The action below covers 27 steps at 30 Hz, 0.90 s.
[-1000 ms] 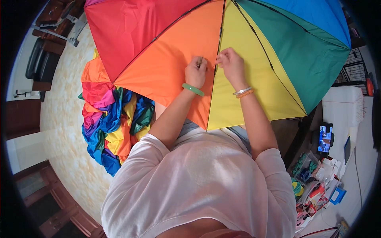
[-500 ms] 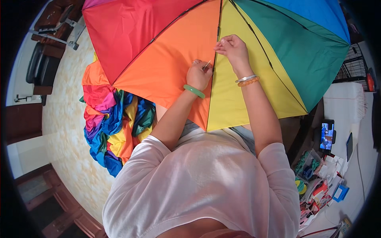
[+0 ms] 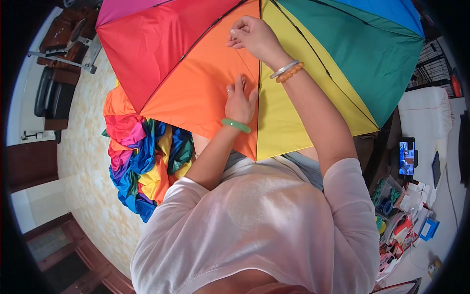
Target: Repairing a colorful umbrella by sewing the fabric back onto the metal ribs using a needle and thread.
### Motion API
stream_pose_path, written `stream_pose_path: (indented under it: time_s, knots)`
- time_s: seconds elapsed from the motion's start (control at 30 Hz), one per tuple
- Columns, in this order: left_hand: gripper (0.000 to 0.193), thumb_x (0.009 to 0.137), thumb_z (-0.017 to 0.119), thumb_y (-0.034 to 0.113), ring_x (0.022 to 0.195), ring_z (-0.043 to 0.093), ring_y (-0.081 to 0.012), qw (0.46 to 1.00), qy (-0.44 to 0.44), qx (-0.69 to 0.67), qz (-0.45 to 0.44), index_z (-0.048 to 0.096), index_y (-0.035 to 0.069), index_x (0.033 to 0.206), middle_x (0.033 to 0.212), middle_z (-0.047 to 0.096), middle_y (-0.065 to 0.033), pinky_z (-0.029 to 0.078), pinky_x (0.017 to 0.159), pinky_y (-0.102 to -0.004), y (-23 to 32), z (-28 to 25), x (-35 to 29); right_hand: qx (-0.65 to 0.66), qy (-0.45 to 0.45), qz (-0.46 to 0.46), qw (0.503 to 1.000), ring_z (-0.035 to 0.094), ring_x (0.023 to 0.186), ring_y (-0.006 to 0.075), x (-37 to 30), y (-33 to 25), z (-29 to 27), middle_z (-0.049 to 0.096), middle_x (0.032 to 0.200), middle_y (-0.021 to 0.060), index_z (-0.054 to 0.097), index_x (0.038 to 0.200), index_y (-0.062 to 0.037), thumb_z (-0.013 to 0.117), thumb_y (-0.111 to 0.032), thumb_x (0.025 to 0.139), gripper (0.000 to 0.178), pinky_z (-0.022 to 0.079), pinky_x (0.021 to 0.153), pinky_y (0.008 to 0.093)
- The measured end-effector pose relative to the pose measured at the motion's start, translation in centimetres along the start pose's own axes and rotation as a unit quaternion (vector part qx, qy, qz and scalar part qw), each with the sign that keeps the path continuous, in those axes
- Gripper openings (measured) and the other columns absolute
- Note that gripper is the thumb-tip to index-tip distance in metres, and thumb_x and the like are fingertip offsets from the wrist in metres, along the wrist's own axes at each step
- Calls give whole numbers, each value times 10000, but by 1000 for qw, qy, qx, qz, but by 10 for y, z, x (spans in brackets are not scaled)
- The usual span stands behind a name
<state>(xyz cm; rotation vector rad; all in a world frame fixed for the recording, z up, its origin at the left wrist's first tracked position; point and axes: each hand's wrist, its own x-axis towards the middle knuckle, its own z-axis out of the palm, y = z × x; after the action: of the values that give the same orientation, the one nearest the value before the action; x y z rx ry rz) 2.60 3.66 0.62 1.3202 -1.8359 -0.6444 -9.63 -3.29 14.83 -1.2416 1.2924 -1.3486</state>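
An opened umbrella (image 3: 293, 112) with rainbow panels and thin black ribs spreads over my lap, its inner side showing. My right hand (image 3: 253, 38) hovers above the orange panel, thumb and fingertips pinched together; whatever lies between them is too small to make out. A thin dark line, like a thread (image 3: 246, 62), slants from below those fingertips toward the rib at the orange and yellow seam. Left of that rib, my left hand (image 3: 239, 102) rests over the orange panel with fingers stretched out and thumb apart, close to the seam.
A heap of crumpled rainbow fabric (image 3: 147, 157) lies on my left, above the mottled floor (image 3: 88, 171). To the right, a white table (image 3: 448, 196) carries a phone on a stand (image 3: 406, 157), a blue item (image 3: 429, 229) and assorted small supplies. A black chair (image 3: 49, 93) stands far left.
My right hand has moved up and left, from the yellow panel across the seam. My left hand has opened; the small shiny sliver at its fingertips no longer shows. The umbrella shifted slightly left.
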Motion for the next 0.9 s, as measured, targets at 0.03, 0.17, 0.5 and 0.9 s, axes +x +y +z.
stream_pose_path:
  time_s: [0.03,0.17,0.5,0.9]
  knots:
    - [178,824,577,173,727,570,-289,998,46,25,18,636,60,949,845,582,-108,455,644,-365,1,0,-2,-20,-7,1,1000,650,691,166,3,2,1,618,775,104,543,894,14,521,-30,872,53,524,639,219]
    - [237,868,528,186,747,582,-312,990,-119,67,-24,626,104,1067,852,595,-129,463,658,-384,5,-13,5,-38,-54,2,998,651,689,161,5,-5,10,620,768,95,543,872,9,517,-19,865,39,523,639,215]
    - [306,903,466,169,761,593,-342,975,-199,82,-52,617,178,1169,932,622,-145,469,665,-411,-5,-8,14,-60,-130,-2,990,652,702,152,-1,-10,25,620,757,89,547,854,1,523,-13,857,28,521,637,214]
    - [207,890,491,203,740,595,-348,994,-80,76,-11,578,128,1063,907,603,-124,471,641,-438,15,12,27,66,23,-79,994,636,746,150,10,-28,-33,633,834,103,568,916,17,557,-67,875,95,519,659,220]
